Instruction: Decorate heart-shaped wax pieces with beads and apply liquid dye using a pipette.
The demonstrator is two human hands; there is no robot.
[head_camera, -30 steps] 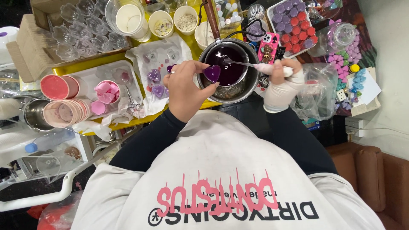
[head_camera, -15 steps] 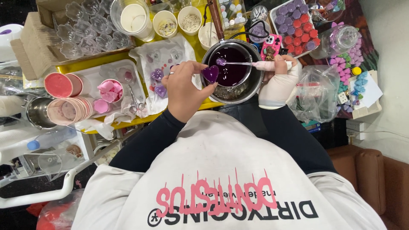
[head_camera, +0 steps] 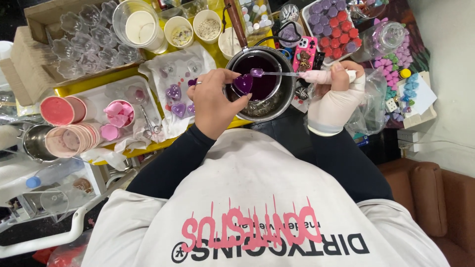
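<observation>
My left hand (head_camera: 213, 103) holds a small clear heart-shaped mould (head_camera: 243, 83) filled with purple liquid, tilted at the near rim of a metal pot (head_camera: 257, 105). The pot contains dark purple liquid (head_camera: 264, 79). My right hand (head_camera: 338, 97), in a white glove, grips the pink handle of a spoon (head_camera: 282, 74) that reaches left over the pot, its bowl carrying purple liquid just above the mould.
Several filled purple heart moulds (head_camera: 174, 92) lie on white paper left of the pot. A yellow tray (head_camera: 104, 77) carries pink cups and a tub of pink hearts (head_camera: 117, 113). Empty clear moulds (head_camera: 81, 42), paper cups (head_camera: 208, 24) and a tray of red and purple pieces (head_camera: 331, 27) stand behind.
The spoon has lifted out of the pot's liquid and now hovers right above the heart mould. My left hand keeps the mould at the pot's rim.
</observation>
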